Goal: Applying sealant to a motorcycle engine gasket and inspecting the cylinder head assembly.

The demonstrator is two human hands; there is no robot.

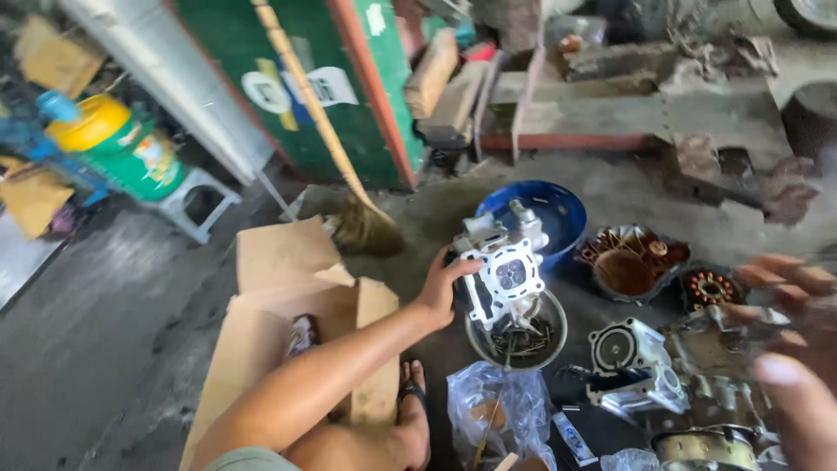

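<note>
The left hand [443, 283] has its grip wrapped on the side of a pale cast-metal engine cylinder head [504, 270], fingers curled round its left edge, thumb toward us. It's held upright with the round gasket face turned to the camera, likely so that face can be looked over. It hangs just above a shallow round metal bowl of dark bolts and small parts [516, 331] on the concrete floor [113, 331], which probably keeps loose fasteners together. The right hand [789, 349] sits blurred at the near right, fingers spread, holding nothing I can make out, hovering over a grey finned engine cylinder block [632, 362]. Beyond the head, a blue round plastic basin [545, 209]; right of that, a rusty brown engine cover [632, 262] lying open side up. Left, an opened brown cardboard box [288, 296] and a straw broom [349, 209] leaning on a green panel [305, 87].
</note>
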